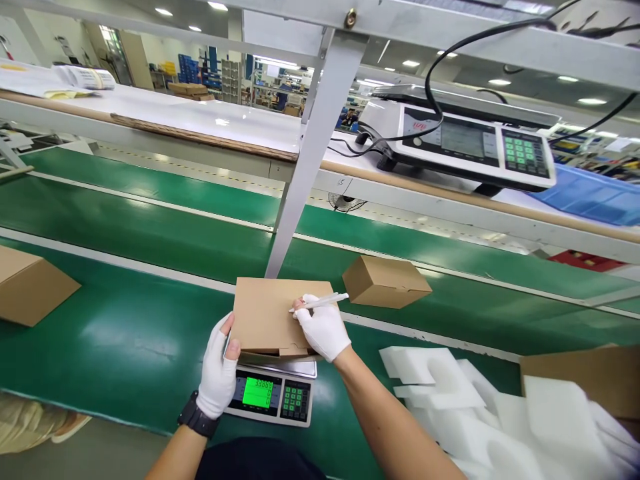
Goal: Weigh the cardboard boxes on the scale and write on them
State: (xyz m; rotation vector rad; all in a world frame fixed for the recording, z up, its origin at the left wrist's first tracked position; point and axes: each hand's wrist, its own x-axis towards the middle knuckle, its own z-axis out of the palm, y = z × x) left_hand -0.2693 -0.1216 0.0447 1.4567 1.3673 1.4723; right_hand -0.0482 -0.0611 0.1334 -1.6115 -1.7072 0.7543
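A brown cardboard box (270, 313) rests on a digital scale (273, 417) whose green display is lit. My left hand (219, 370), in a white glove with bare fingertips, grips the box's left side, thumb at the near corner. Above the box's top, my right hand (323, 327), gloved the same way, is closed around a white pen (327, 301). The pen's tip points left, at or close to the cardboard; whether it touches I cannot tell. My right hand covers part of the box's right side.
Another closed box (385, 281) sits beyond on the green conveyor, and a box (30, 287) stands at far left. White foam pieces (450, 393) are piled at right beside an open carton (585, 373). A second scale (465, 143) and a slanted post (315, 153) stand ahead.
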